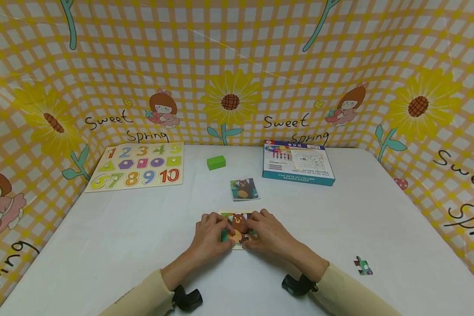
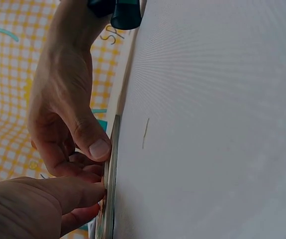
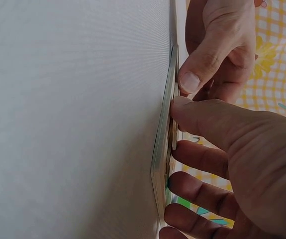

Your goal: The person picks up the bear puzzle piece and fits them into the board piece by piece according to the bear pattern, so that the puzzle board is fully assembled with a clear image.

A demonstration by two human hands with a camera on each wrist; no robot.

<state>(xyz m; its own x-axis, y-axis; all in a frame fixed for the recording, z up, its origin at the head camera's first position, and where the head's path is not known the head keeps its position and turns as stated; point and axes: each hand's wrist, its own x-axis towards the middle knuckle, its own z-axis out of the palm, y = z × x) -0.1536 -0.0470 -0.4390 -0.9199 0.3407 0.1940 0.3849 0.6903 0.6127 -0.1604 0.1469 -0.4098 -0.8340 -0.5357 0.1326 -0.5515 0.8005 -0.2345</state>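
Observation:
A small bear jigsaw puzzle (image 1: 237,223) in a pale tray lies on the white table, with both hands over it. My left hand (image 1: 212,235) holds the puzzle at its left side, thumb and curled fingers on its surface. From the right, my right hand (image 1: 271,232) pinches a puzzle piece (image 3: 174,130) between thumb and index finger; the piece sits slightly raised above the tray (image 3: 158,164). Its other fingers touch the far part of the puzzle. The hands hide both sides of the picture. A loose green puzzle piece (image 1: 364,266) lies to the right.
Behind the puzzle lies a bear picture card (image 1: 244,189). Farther back are a green block (image 1: 216,163), a number and shape board (image 1: 136,170) at left, and a flat beaded-box package (image 1: 298,164) at right. Checked cloth (image 1: 229,57) surrounds the table (image 1: 134,228).

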